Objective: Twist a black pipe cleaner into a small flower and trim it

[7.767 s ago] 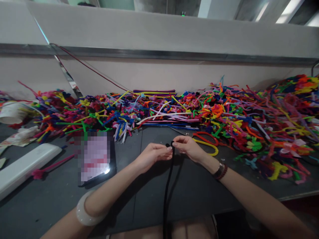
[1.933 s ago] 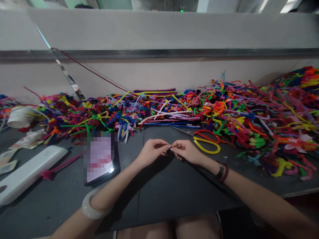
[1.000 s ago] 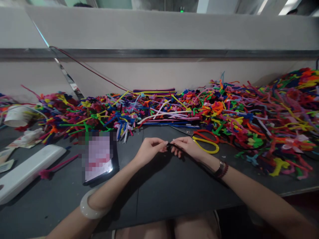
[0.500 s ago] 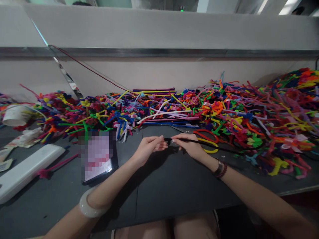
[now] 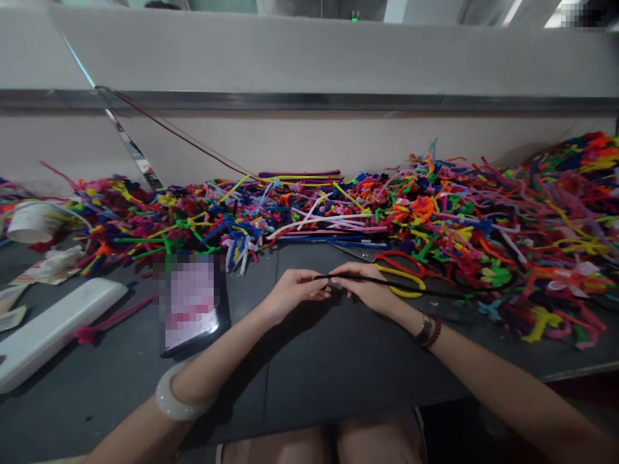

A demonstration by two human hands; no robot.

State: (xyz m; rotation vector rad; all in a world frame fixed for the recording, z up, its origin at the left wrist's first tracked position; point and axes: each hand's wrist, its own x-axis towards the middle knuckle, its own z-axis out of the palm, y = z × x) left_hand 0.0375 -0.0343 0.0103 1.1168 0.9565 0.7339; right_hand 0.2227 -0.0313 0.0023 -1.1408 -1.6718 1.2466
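Note:
Both hands meet above the dark table, pinching a black pipe cleaner. My left hand is closed on its end, thumb and index finger together. Right beside it, my right hand is closed on the same piece, fingertips close to those of the left. From there the black length runs over the right hand and off to the right, towards the heap of coloured pipe cleaners. Scissors with red and yellow handles lie just behind my right hand, partly covered by it.
A phone or tablet leans left of my left forearm. Further left are a long white case, a pink pipe-cleaner piece, crumpled paper and a tipped white cup. A pale partition wall stands behind the heap.
The black pipe cleaner's end, bent into a small loop between the fingertips before, now lies straighter across them. My hands have drawn slightly closer together, and the scissors' handles show more.

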